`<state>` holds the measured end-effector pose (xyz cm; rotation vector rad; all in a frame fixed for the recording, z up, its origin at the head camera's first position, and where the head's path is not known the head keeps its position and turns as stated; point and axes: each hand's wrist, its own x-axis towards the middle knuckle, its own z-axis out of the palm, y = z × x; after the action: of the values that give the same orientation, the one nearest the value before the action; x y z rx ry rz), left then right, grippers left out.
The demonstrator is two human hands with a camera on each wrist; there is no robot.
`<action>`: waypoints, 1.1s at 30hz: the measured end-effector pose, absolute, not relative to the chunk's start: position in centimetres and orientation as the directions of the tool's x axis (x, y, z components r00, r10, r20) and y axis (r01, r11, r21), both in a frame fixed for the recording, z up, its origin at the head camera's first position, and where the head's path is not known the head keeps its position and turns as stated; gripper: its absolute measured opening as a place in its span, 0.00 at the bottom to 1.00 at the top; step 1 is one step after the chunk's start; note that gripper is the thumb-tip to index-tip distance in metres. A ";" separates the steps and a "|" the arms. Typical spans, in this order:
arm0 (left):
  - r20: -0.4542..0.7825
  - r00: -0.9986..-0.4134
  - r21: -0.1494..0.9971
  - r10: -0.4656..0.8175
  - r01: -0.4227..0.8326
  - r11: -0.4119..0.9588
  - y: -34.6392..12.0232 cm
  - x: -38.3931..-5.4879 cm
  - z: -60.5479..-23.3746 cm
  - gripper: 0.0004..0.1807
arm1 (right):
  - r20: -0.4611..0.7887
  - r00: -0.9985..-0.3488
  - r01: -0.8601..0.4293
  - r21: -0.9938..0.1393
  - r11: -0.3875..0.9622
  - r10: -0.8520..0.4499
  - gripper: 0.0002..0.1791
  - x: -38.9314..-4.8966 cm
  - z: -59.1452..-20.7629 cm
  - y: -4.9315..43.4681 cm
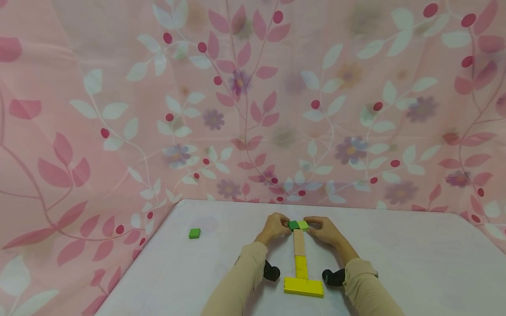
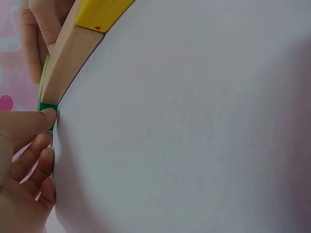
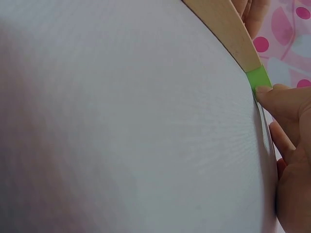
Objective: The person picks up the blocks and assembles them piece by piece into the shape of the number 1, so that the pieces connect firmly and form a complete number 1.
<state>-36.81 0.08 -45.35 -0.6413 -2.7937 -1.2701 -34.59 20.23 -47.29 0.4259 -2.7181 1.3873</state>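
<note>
At the far end of a line of blocks, my left hand [image 1: 275,227] pinches a dark green block [image 1: 293,225] between thumb and fingers. From the other side my right hand [image 1: 326,230] pinches a light green block [image 1: 302,225], which sits against the dark one. Both meet the end of a plain wooden block [image 1: 299,242]. Nearer me a yellow block [image 1: 301,267] continues the line and reaches a long yellow block [image 1: 303,287] lying crosswise. The right wrist view has the thumb pressing the light green block's near face.
A single green block [image 1: 194,233] lies off to the left on the white-covered table [image 1: 415,263]. Behind the table hangs a pink flowered cloth [image 1: 253,109]. Black devices [image 1: 271,271] are strapped to both wrists.
</note>
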 end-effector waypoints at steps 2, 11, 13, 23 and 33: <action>0.164 -0.918 0.727 0.360 0.360 0.585 0.0 -36.7 -45.3 0.17 | 0.174 -0.961 -0.267 -0.787 0.556 -0.216 0.21 -34.6 -47.3 20.2; 0.173 -0.919 0.766 0.354 0.351 0.539 -0.6 -36.4 -45.8 0.20 | 0.174 -0.961 -0.268 -0.786 0.557 -0.216 0.21 -34.5 -47.3 20.1; 0.199 -0.915 0.774 0.352 0.367 0.516 -0.8 -36.3 -46.0 0.20 | 0.183 -0.959 -0.276 -0.783 0.557 -0.217 0.21 -34.5 -47.3 20.1; 0.291 -0.897 0.806 0.332 0.417 0.420 -2.1 -35.5 -46.2 0.14 | 0.206 -0.952 -0.301 -0.764 0.571 -0.227 0.21 -34.5 -47.3 20.4; 0.329 -0.890 0.823 0.316 0.434 0.366 -3.9 -34.5 -46.6 0.16 | 0.208 -0.951 -0.304 -0.767 0.566 -0.228 0.22 -34.5 -47.5 20.3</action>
<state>-34.52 -3.92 -46.59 -0.6900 -2.4992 -1.5618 -34.54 20.30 -47.46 0.4603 -2.7035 1.3488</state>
